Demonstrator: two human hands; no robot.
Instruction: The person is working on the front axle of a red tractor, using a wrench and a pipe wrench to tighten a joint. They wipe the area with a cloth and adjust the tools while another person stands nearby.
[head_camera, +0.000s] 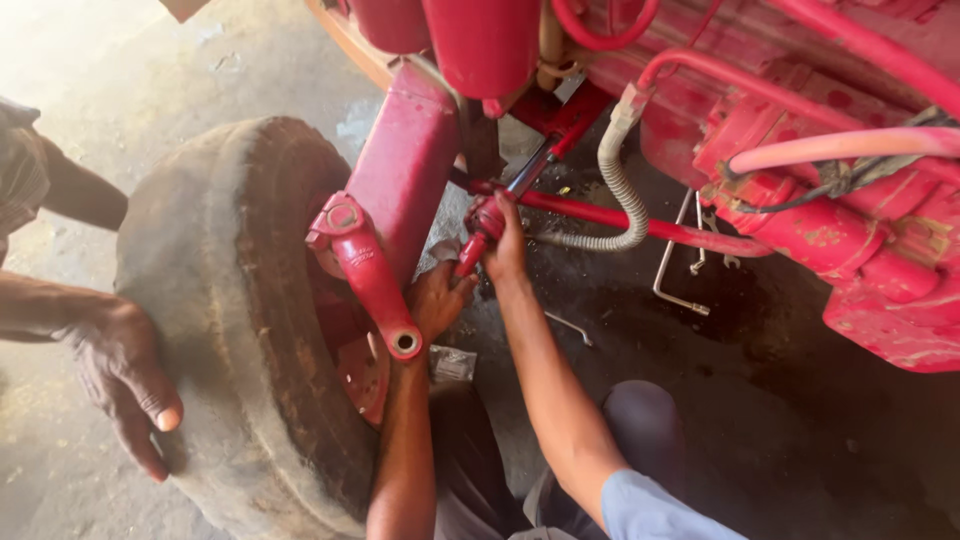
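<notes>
My right hand (507, 243) is closed around the end joint of a red steering rod (620, 217) under a red tractor. My left hand (438, 298) reaches in just below it, fingers curled against the lower end of the same joint, behind a red steering arm (372, 272) with an open eye at its tip. Both hands work beside the red axle beam (405, 160). What my left fingers grip is partly hidden by the steering arm.
A worn, dusty front tyre (235, 320) stands at the left, and another person's hand (125, 385) rests on its tread. A ribbed grey hose (620, 195) curves over the rod. Wrenches (700, 250) lie on the oily floor. The red engine body (850, 200) fills the right.
</notes>
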